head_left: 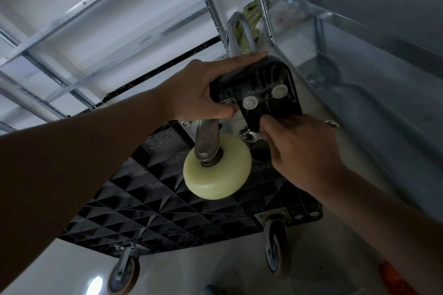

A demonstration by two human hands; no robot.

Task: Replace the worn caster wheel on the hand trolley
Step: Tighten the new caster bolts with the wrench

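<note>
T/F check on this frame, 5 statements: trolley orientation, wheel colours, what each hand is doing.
1. The trolley deck is flipped, ribbed underside facing the camera. True.
2. The left hand grips the black corner of the deck. True.
3. The cream wheel lies loose on the floor. False: it sits in a metal fork at the deck corner.
4. The right hand hangs idle. False: its fingertips are at a bolt beside the fork.
5. The other two wheels are brown-orange. True.
</note>
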